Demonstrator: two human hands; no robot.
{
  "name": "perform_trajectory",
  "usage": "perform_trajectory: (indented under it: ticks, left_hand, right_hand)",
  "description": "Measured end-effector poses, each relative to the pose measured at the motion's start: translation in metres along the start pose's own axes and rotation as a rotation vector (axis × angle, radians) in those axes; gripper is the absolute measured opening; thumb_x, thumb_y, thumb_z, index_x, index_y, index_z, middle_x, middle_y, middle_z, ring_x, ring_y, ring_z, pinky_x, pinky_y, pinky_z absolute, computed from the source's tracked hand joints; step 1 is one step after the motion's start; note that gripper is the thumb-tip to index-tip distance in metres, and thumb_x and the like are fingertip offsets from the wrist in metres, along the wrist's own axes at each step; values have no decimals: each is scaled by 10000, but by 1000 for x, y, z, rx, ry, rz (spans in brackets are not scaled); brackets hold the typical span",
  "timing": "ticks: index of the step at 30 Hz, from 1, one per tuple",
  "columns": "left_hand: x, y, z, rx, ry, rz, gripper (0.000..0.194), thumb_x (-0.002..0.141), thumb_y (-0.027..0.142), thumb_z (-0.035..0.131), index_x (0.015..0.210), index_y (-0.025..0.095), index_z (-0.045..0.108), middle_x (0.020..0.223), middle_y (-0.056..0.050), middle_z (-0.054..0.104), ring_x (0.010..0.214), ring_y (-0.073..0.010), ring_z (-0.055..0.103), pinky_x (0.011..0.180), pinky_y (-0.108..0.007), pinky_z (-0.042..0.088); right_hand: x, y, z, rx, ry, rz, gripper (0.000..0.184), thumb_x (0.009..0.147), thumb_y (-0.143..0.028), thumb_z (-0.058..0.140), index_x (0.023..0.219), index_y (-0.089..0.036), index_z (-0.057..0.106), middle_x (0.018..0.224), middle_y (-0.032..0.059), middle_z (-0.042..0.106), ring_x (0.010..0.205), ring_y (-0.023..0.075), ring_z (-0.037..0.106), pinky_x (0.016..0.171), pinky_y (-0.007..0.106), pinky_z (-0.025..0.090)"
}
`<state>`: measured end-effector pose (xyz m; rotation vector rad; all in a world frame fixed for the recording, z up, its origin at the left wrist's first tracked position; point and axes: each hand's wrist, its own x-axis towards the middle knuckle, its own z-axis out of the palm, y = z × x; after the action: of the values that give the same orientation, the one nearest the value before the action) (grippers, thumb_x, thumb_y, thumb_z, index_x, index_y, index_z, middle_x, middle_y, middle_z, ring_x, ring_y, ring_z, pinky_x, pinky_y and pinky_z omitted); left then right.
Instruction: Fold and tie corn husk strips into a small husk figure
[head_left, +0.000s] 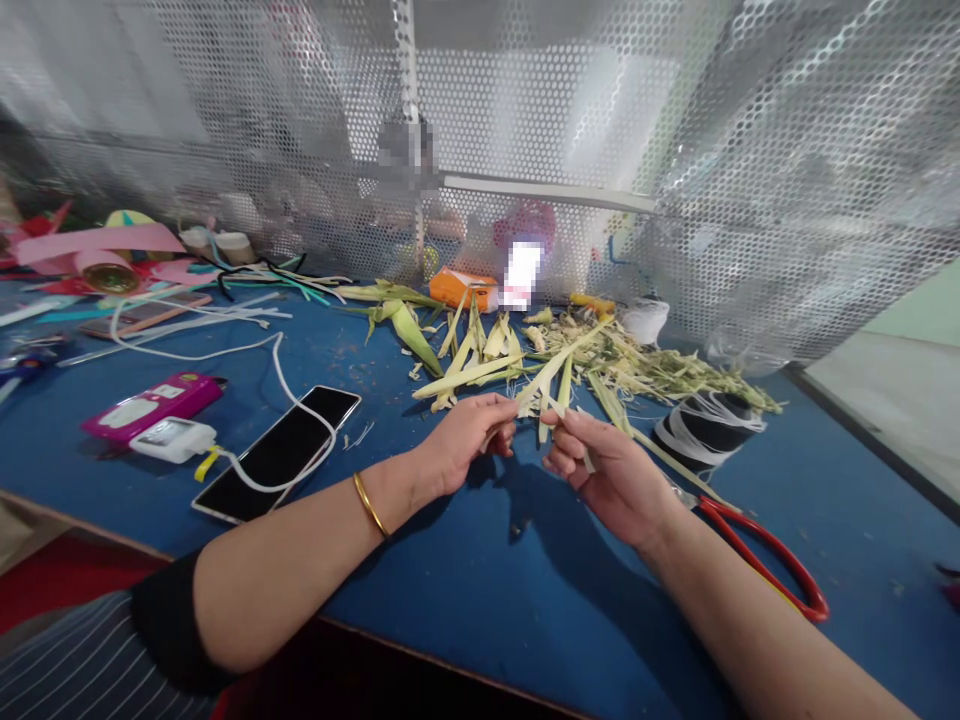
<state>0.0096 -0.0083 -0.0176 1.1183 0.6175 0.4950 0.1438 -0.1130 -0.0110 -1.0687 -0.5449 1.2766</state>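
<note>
A long pale corn husk strip (561, 362) rises from the fingertips of my left hand (474, 440), which is closed in a pinch. My right hand (606, 468) is close beside it, thumb and forefinger pinched on a small pale piece of husk (554, 409). Whether both hands grip one and the same husk I cannot tell. Just beyond my fingers lie more husk strips (472, 375) and a heap of shredded husk (622, 355). Red-handled scissors (772, 555) rest by my right wrist, their blades partly hidden.
On the blue table (450, 590) a phone (289, 450), white cable (279, 362) and purple packet (154, 408) lie at left. A thread spool (705, 430) stands at right. Behind are an orange box (461, 289), a lit screen (522, 272) and a perforated sheet (525, 120).
</note>
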Motion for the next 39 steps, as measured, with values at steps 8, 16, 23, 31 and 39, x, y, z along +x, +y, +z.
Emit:
perform_trajectory:
  ticks: [8, 16, 23, 31, 39]
  left_hand:
    - [-3, 1, 5, 180, 49, 112, 234, 827, 342, 640, 714, 157, 550, 623, 16, 561, 538, -87, 517, 590, -251, 437]
    - [-3, -6, 5, 264, 37, 131, 250, 832, 344, 629, 689, 149, 565, 591, 17, 554, 459, -69, 474, 470, -217, 384]
    - [-2, -12, 6, 310, 42, 125, 356, 831, 464, 601, 635, 181, 512, 523, 53, 454, 406, -57, 351, 413, -222, 264]
    - [3, -4, -1, 274, 94, 150, 359, 840, 495, 561, 723, 162, 624, 539, 51, 431, 445, -67, 267, 464, -245, 180]
    - [7, -3, -3, 246, 154, 112, 328, 873, 412, 539, 681, 162, 631, 517, 42, 401, 436, -68, 230, 452, -252, 154]
  right_hand:
    - [-1, 11, 6, -472, -56, -128, 345, 734, -525, 704, 690, -186, 657, 476, -18, 583, 472, 125, 510, 580, 284, 424]
    - [-4, 10, 13, -435, -126, -33, 403, 682, -546, 762, 724, -152, 694, 680, 36, 683, 577, 131, 600, 602, 279, 494]
    - [-1, 20, 10, -408, -3, 6, 413, 615, -556, 792, 628, -164, 664, 547, 21, 652, 502, 125, 545, 537, 263, 432]
    - [-12, -3, 8, -134, -100, 56, 245, 670, -387, 795, 701, -167, 693, 524, -6, 598, 501, 111, 520, 544, 249, 414]
    - [-30, -41, 2, 2, -103, -210, 198, 655, -405, 786, 682, -265, 647, 468, -61, 391, 454, 108, 306, 615, 354, 421]
